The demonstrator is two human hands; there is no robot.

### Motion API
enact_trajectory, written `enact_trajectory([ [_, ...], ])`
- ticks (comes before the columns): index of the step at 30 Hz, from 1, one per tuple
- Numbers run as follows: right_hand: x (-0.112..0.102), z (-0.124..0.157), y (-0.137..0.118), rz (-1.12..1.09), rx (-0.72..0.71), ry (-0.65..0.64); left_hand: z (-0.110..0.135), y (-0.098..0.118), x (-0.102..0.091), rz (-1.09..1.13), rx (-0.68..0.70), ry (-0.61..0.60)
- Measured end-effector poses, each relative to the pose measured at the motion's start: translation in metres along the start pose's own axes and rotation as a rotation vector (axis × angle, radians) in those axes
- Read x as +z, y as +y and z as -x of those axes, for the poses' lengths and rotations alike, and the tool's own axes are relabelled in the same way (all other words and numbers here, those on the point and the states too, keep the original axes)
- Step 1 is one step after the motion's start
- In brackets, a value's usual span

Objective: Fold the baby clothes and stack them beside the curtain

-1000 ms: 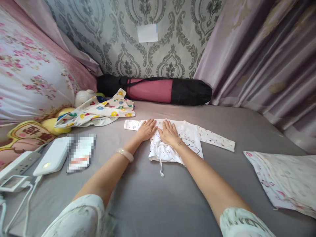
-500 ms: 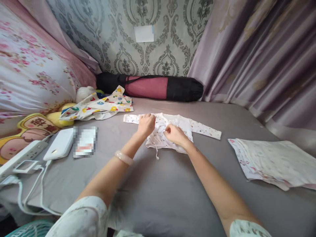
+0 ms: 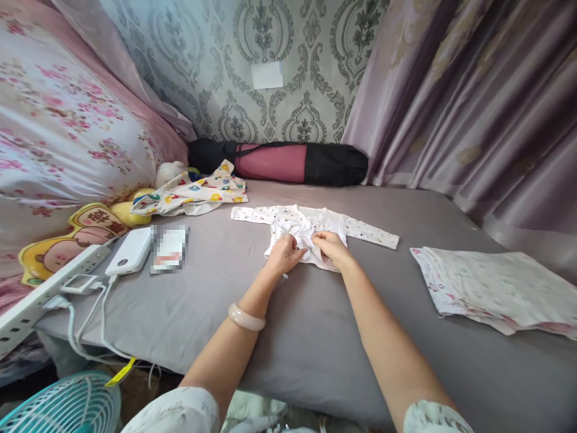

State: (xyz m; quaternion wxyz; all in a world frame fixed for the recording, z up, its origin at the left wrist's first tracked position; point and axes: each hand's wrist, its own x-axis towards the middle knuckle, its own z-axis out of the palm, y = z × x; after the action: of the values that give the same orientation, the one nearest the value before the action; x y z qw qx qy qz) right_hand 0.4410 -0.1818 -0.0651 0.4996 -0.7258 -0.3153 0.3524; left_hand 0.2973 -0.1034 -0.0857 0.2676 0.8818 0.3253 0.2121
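A small white baby shirt with a speckled print and tie strings lies on the grey bed sheet, its long sleeves spread to both sides. Over the left part of its front, my left hand is closed with the fingers curled on the cloth; which part they grip is partly hidden. My right hand pinches the shirt's front a little to the right, and the hem beneath it is slightly raised. The end of a tie hangs beside my left wrist.
Folded cloths lie at the right. A printed garment, plush toys, a white power bank and a power strip with cables are at the left. A rolled mat bag lies along the wall. A fan stands below the bed edge.
My left hand has come down and nearer from the shirt's upper left to its lower front. My right hand has shifted slightly right. The view has tilted, showing more of the fan.
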Motion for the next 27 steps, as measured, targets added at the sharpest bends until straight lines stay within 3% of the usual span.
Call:
enact_trajectory([
  [5,-0.004,0.000,-0.009,-0.172,0.002,-0.008,0.001,0.002,0.001,-0.124,0.054,0.004],
  [13,-0.005,0.007,-0.015,-0.039,-0.047,-0.139,0.005,0.022,0.002,-0.448,0.050,-0.089],
  [16,-0.006,0.007,-0.014,-0.002,-0.080,-0.163,0.004,0.027,0.001,-0.411,0.027,-0.055],
  [19,-0.006,0.007,-0.015,-0.013,-0.163,-0.131,0.004,0.032,0.000,-0.304,0.014,0.095],
  [21,-0.007,0.007,-0.016,0.000,-0.222,-0.108,0.005,0.034,0.001,-0.229,0.027,0.133],
  [27,-0.005,0.005,-0.016,0.075,-0.248,-0.115,0.006,0.035,0.014,-0.167,0.093,-0.046],
])
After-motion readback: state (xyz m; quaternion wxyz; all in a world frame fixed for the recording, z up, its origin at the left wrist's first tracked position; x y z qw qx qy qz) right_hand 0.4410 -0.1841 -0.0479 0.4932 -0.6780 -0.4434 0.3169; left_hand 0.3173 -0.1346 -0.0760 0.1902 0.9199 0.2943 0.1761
